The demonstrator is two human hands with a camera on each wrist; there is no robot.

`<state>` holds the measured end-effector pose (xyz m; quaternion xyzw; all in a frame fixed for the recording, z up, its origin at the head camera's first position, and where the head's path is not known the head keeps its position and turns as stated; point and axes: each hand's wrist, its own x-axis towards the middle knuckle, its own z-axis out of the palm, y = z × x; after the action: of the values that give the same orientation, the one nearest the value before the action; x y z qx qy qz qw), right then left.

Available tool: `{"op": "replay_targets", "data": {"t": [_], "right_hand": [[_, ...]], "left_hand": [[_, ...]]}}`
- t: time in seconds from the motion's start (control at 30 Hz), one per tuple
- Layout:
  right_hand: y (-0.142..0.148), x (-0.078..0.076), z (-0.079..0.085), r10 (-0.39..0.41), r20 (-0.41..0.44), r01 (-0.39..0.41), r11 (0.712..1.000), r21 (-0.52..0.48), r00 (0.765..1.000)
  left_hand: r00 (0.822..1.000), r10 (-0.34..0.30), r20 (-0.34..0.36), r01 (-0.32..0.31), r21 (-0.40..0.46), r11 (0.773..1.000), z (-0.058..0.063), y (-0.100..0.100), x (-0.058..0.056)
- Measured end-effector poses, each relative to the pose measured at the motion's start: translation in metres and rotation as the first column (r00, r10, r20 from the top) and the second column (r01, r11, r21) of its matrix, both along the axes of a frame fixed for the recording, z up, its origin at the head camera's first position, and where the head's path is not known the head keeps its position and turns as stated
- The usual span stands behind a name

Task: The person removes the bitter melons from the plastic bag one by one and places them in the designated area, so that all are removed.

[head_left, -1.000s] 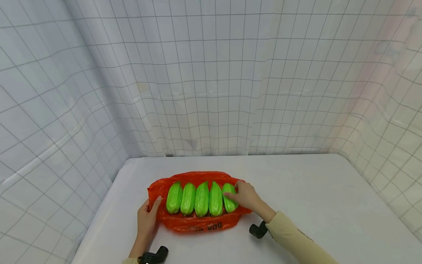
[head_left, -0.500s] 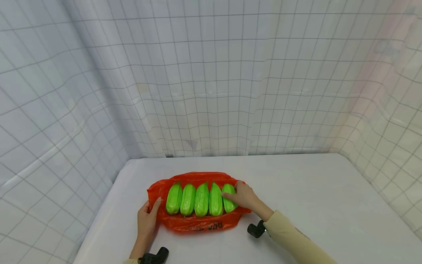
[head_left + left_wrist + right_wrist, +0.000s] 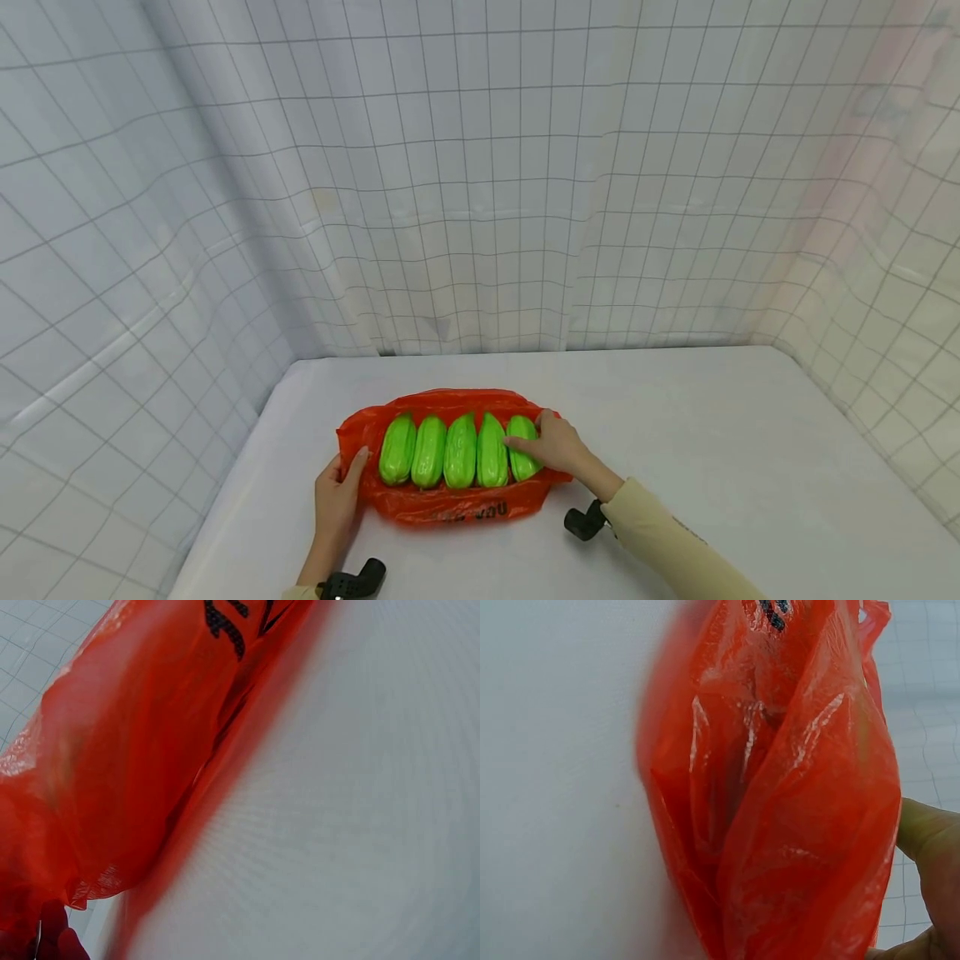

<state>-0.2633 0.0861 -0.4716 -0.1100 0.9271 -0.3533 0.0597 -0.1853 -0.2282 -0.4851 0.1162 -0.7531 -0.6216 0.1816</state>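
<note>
Bag, red, held at both ends on the white worktop, head view. Five green vegetables are laid side by side in its open mouth. Against the earlier head views the layout is almost unchanged: the same row is kept, and only the right hand has been shifted slightly leftward, its thumb carried a little farther across the rightmost vegetable. That vegetable is held in a narrow grip, thumb across it and a finger at its right side. By the left hand the bag's left end is pinched, the thumb laid on the film. The stage is judged to be one of steadying and small adjustment, the whole row being already contained by the bag.

Left wrist view: the bag's outer wall is shown large, with black lettering; fingertips are seen at its crumpled end. The vegetables cannot be made out.

Right wrist view: the folded bag wall is shown, the right hand being cut off at the frame's edge. Its fingertips are hidden, so the firmness of the grip cannot be told.
</note>
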Motion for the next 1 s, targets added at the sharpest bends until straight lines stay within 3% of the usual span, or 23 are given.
{"op": "replay_targets", "data": {"t": [0.33,1.0], "right_hand": [[-0.001,0.000,-0.002,-0.025,-0.006,0.025,1.000,-0.005,1.000],[0.004,0.003,0.000,-0.055,0.009,0.055,0.997,-0.059,0.998]], "left_hand": [[1.000,0.025,0.001,-0.025,-0.006,1.000,-0.031,-0.011,-0.013],[1.000,0.012,0.014,-0.012,0.009,1.000,-0.031,-0.010,-0.013]]}}
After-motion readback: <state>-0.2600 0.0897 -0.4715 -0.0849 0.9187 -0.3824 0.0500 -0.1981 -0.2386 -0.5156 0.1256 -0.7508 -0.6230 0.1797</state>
